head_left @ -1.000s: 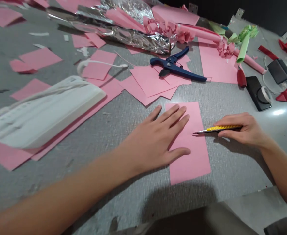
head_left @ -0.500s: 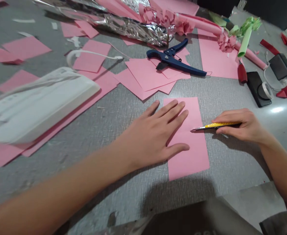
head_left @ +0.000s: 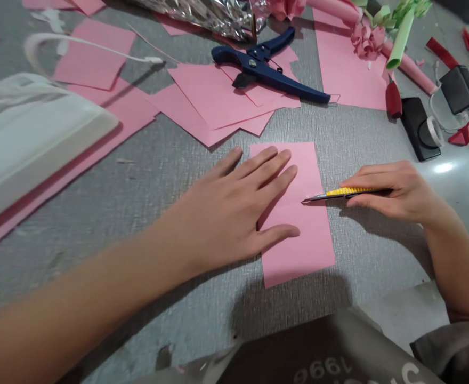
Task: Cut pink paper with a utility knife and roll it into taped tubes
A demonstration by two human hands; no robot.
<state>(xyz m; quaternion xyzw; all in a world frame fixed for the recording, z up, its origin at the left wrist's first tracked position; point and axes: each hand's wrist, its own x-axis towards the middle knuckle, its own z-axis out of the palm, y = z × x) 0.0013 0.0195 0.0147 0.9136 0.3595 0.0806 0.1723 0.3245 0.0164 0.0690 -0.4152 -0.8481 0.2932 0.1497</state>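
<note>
My left hand (head_left: 234,208) lies flat on a rectangular pink paper (head_left: 298,256), its fingers spread and its thumb apart. The paper rests on the grey table and has a faint crease across it. My right hand (head_left: 394,192) pinches a slim pointed tool (head_left: 348,192) with a yellow ribbed and black handle. Its metal tip points left and meets the paper near the crease, between the thumb and fingers of my left hand. Whether the tool is a knife or tweezers I cannot tell.
Beyond the paper, dark blue cutters (head_left: 266,72) lie on loose pink sheets (head_left: 218,101). A white plastic-wrapped block (head_left: 42,144) sits at the left. Crumpled foil (head_left: 218,16) and pink paper flowers (head_left: 368,40) lie at the back, a black power bank (head_left: 418,128) at the right.
The view has shifted, so most things appear further left and higher. Both hands keep nearly the same places on and beside the paper; the tool's tip still meets it.
</note>
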